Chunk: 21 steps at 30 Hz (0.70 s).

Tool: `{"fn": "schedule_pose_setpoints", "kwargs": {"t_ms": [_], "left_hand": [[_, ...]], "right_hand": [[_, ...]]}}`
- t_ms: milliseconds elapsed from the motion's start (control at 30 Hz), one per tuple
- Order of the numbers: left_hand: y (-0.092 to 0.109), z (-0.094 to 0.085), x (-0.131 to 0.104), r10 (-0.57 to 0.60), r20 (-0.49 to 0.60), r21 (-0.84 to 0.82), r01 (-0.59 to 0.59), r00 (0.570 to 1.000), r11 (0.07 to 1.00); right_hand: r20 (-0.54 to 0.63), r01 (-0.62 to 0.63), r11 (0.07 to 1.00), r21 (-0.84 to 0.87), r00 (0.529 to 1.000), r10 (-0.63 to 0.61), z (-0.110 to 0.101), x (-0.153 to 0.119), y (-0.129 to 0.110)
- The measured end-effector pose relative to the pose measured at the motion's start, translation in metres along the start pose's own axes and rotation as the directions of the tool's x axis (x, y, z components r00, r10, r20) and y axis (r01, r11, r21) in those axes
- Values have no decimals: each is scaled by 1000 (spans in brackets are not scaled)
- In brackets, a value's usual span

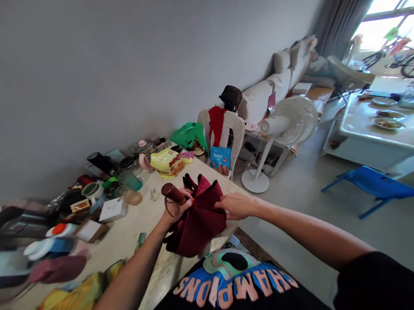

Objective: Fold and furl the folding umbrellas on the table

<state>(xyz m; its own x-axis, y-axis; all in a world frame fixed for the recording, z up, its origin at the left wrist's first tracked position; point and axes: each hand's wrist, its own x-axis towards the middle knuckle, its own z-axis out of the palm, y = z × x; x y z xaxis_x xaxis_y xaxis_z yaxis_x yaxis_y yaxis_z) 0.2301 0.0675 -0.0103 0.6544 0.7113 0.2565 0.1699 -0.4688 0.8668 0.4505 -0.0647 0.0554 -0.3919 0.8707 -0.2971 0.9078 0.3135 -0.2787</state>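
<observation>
A dark red folding umbrella point(207, 222) is gathered but loose, its pleats fanning out above the near end of the table. My left hand point(178, 207) is closed round it just below the brown handle point(173, 193), which points up and to the left with a strap loop hanging from it. On the right side of the canopy, my right hand point(237, 206) pinches a fold of the cloth between thumb and fingers. The umbrella's tip end is hidden by the cloth.
Along the wall, the light table point(153, 220) bears jars, cups, boxes, bottles and a yellow bag point(166, 162). Beyond its far end stand a white chair point(236, 128) and a white fan point(284, 123). A blue stool point(375, 182) stands at right, near a white table point(380, 140) with plates.
</observation>
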Motion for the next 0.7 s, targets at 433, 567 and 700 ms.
{"fn": "schedule_pose_setpoints", "kwargs": {"t_ms": [433,567,700], "left_hand": [[-12,-11,19,-88,-55,-15,87,995,996],[-8,-9,20,-120,-39,-8,120,992,993],[-2,-9,20,-121,-17,2,121,993,993]], "right_hand": [[-74,-147,860,488,975,209,44,4,47],[-107,-207,741,639,930,351,96,25,5],[-269,-90,701,707,883,385,104,30,-26]]}}
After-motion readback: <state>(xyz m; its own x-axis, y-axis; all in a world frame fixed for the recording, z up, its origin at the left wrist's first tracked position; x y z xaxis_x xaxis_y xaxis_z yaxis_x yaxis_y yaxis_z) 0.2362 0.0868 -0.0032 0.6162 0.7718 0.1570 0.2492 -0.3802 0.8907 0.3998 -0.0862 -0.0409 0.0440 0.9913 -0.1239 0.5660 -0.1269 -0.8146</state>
